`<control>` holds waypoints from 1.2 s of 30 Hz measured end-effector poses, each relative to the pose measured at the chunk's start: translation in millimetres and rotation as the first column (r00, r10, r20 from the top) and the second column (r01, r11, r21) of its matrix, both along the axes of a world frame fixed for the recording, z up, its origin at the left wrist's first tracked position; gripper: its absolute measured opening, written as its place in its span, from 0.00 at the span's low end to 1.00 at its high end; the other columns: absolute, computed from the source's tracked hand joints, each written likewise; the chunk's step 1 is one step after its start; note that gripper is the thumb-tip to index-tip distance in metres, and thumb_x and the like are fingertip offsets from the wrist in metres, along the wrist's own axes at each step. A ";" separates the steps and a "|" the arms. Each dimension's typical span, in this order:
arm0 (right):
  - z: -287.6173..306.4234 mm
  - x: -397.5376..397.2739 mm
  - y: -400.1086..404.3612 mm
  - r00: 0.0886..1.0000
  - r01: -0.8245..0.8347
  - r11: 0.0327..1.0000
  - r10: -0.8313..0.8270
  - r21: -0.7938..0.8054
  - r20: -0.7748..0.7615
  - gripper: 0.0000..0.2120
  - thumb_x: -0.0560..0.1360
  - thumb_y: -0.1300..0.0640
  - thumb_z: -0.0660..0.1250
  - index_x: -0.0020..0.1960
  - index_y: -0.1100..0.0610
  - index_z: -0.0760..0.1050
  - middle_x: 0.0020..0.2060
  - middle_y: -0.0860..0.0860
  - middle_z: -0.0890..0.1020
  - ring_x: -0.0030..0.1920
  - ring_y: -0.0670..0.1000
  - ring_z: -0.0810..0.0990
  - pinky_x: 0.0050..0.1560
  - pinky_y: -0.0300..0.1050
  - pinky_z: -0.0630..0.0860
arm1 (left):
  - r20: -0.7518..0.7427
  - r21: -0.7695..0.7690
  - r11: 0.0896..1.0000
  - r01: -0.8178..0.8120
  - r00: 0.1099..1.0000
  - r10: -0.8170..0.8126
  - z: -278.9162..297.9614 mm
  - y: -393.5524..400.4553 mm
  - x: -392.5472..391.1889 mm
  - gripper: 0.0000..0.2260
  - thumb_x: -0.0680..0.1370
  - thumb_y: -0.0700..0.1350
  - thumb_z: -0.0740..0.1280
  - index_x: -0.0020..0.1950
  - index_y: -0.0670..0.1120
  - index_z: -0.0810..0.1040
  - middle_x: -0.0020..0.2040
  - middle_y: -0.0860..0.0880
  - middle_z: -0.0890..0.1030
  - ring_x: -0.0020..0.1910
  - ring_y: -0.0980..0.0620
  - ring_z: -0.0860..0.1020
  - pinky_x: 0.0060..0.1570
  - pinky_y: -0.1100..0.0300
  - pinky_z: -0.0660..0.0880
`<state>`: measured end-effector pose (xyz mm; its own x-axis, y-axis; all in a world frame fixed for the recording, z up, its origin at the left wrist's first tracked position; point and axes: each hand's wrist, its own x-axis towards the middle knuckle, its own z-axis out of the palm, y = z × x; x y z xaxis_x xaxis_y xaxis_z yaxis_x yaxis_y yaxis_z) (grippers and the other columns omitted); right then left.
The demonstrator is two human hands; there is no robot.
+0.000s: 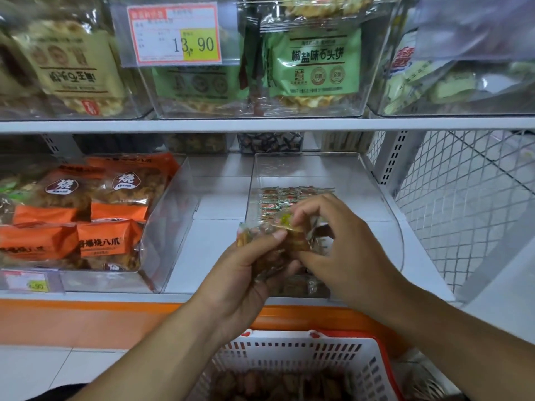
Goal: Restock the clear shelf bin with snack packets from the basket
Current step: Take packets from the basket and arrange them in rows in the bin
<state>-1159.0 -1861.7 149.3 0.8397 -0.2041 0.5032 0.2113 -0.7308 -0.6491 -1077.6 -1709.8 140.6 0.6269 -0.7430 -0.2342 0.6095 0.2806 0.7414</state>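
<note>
While both hands meet in front of the clear shelf bin [376, 198], they hold 1 bunch of snack packets [278, 241] together. The left hand [246, 273] grips the bunch from below, with its thumb pressed on top and its fingers curled under. The right hand [341, 244] pinches the top of the bunch with bent fingers, and its thumb touches the packets low down. The packets are small, see-through and crinkly, with brown food inside. They sit just over the front wall of the bin.

Inside the bin, at the back, lie more little packets [286, 198] in red and green wrappers. A few brown ones [304, 285] lie at the front of the bin, under the hands.

Below the bin, near the person, stands the basket [304, 351]. It is white with a red rim, and brown snack packets lie inside it.

Left of the bin, another clear bin holds orange bags [86, 215]. A small price tag [26, 282] sticks on its front.

Above the bin, on the next shelf, a big price tag [173, 34] reads 13.90. Beside that tag, a green bag [315, 62] leans in a clear box. Right of the bin stands a white wire mesh panel [463, 198].
</note>
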 end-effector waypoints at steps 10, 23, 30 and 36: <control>3.9 -2.9 -6.5 0.970 -0.041 0.858 0.157 0.513 -0.185 0.08 0.70 0.49 0.76 0.47 0.44 0.79 0.49 0.45 0.85 0.51 0.44 0.85 0.46 0.40 0.81 | 0.162 0.061 0.989 -0.138 0.979 0.127 -4.4 6.8 8.2 0.28 0.65 0.36 0.79 0.64 0.43 0.76 0.50 0.39 0.86 0.42 0.46 0.86 0.41 0.57 0.83; 12.5 -2.0 -19.8 0.833 0.018 0.520 0.464 0.854 -0.301 0.18 0.75 0.64 0.69 0.64 0.55 0.80 0.55 0.58 0.86 0.56 0.55 0.85 0.52 0.48 0.83 | 0.197 0.066 0.983 -0.172 0.968 0.157 -5.1 1.8 9.5 0.27 0.61 0.40 0.75 0.59 0.46 0.77 0.43 0.44 0.87 0.39 0.50 0.86 0.37 0.60 0.83; 18.4 1.6 -40.3 0.768 0.014 0.736 0.426 0.677 -0.479 0.22 0.71 0.77 0.70 0.59 0.57 0.81 0.53 0.54 0.86 0.55 0.54 0.85 0.53 0.44 0.83 | 0.229 0.106 0.981 -0.160 0.964 0.133 -9.0 -2.6 7.1 0.28 0.62 0.41 0.77 0.61 0.47 0.77 0.48 0.43 0.88 0.44 0.48 0.87 0.45 0.57 0.84; -3.7 42.4 -88.5 0.789 0.368 0.921 -0.381 -0.126 -0.482 0.15 0.73 0.67 0.71 0.53 0.54 0.70 0.47 0.51 0.79 0.47 0.54 0.77 0.40 0.46 0.72 | 0.250 0.168 0.978 -0.121 0.965 0.076 -15.3 -10.1 4.9 0.27 0.66 0.43 0.78 0.64 0.45 0.78 0.53 0.44 0.87 0.50 0.46 0.87 0.45 0.58 0.83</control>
<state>-1116.6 -1950.2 145.6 0.8348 -0.5475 0.0573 -0.4219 -0.7032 -0.5723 -1072.7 -1719.9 125.3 0.7492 -0.6341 -0.1915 0.3828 0.1785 0.9064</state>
